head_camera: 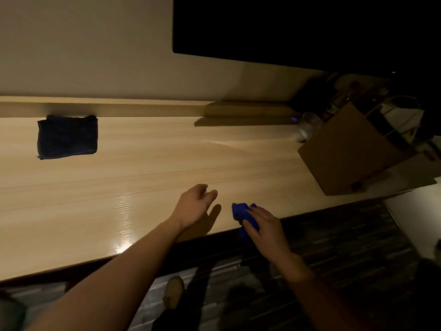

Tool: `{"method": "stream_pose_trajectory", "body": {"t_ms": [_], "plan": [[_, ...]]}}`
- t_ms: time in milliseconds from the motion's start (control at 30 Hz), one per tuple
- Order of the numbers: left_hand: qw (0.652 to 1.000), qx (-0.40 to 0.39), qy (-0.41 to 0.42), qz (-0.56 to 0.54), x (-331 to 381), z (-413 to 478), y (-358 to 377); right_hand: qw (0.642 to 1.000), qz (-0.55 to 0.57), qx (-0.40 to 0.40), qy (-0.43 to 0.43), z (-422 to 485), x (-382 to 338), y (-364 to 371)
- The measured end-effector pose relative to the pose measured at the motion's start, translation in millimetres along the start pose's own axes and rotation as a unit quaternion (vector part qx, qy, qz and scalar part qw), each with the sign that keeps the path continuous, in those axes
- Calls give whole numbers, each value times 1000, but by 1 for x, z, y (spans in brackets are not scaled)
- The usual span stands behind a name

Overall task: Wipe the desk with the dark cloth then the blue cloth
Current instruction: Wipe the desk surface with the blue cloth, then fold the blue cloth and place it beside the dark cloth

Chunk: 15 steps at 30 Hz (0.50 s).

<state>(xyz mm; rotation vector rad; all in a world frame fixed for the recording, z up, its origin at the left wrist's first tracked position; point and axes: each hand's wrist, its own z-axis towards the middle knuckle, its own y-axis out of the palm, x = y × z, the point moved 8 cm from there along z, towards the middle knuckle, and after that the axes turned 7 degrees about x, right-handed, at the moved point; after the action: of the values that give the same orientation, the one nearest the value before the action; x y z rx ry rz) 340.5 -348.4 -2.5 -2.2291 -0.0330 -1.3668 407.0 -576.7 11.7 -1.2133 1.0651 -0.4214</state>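
Observation:
The light wooden desk (148, 168) runs across the view. A dark cloth (67, 136), folded into a square, lies flat at the desk's far left near the back ledge, away from both hands. My right hand (265, 225) grips a crumpled blue cloth (241, 210) at the desk's front edge, part of the cloth hanging over the edge. Just left of it, my left hand (195, 204) hovers low over the desk with fingers loosely apart, holding nothing.
A brown paper bag (346, 151) stands on the desk's right end, with a clear plastic cup (306, 126) and dim clutter behind it. A dark screen (286, 27) hangs on the wall above. Dark patterned floor and one shoe (173, 291) lie below the front edge.

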Motion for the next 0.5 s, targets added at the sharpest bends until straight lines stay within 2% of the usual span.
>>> {"method": "stream_pose_trajectory", "body": {"t_ms": [67,100,167,200,233,367,500], "plan": [[973,-24,-116,-200,-6,-39,12,999,-15,2,-46,-6,-56,-11],[937,-39,-158,-310,-6,-57,14,997,-24,5,-72,-9,-85,-14],[843,-59,-214,-490,-1,-90,5,991,-47,16,-124,-16,-138,-18],[806,-60,-221,-546,2,-103,-5,987,-55,23,-148,-19,-161,-18],[783,-54,-219,-580,4,-114,-19,985,-59,24,-162,-22,-182,-18],[769,-18,-194,-609,-3,-147,-80,982,-52,-6,-184,-34,-246,-14],[783,9,-174,-598,-14,-168,-137,968,-31,-33,-248,-41,-304,-12]]}}
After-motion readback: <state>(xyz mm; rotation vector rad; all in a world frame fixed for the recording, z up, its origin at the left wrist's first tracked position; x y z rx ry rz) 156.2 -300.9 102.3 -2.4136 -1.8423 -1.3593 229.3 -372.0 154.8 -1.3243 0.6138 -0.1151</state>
